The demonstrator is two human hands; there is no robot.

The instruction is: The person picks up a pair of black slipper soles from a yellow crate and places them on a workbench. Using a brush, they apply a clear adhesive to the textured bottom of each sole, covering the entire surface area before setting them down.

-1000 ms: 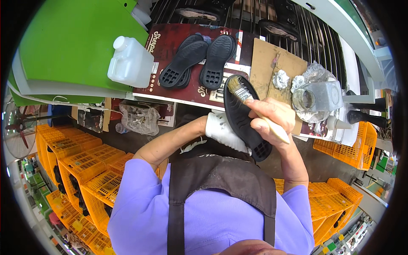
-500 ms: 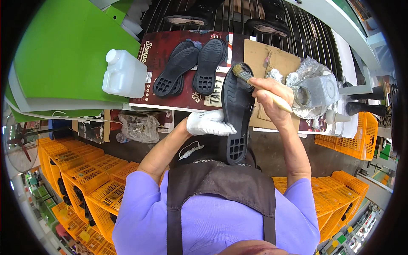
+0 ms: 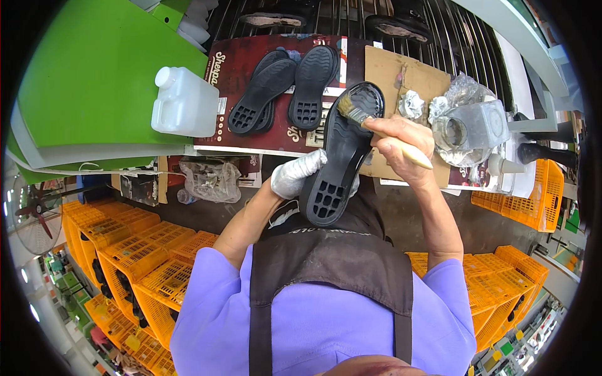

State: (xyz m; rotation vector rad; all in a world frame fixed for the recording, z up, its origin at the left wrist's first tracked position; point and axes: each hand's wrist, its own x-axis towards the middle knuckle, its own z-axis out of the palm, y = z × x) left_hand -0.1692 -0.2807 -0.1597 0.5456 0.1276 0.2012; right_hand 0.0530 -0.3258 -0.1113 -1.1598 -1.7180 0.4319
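My left hand, in a white glove, is closed on a black shoe sole from its left side and beneath; part of its grip is hidden under the sole. The sole is tilted, heel end toward me, its grid of square recesses showing. In my bare right hand is a paintbrush with a pale wooden handle, its bristles touching the inner face of the sole near the toe. That toe area looks wet and shiny. Beyond, more black soles lie in a stack, with another sole beside it.
A white plastic jug stands on the left. To the right are brown cardboard, a clear container, crumpled plastic and a squeeze bottle. Boots rest on metal rollers at the back. Orange crates flank me.
The sole has turned, its heel swinging left and its inner face now more toward view. My left thumb has lifted along its edge. The brush has moved slightly left and down.
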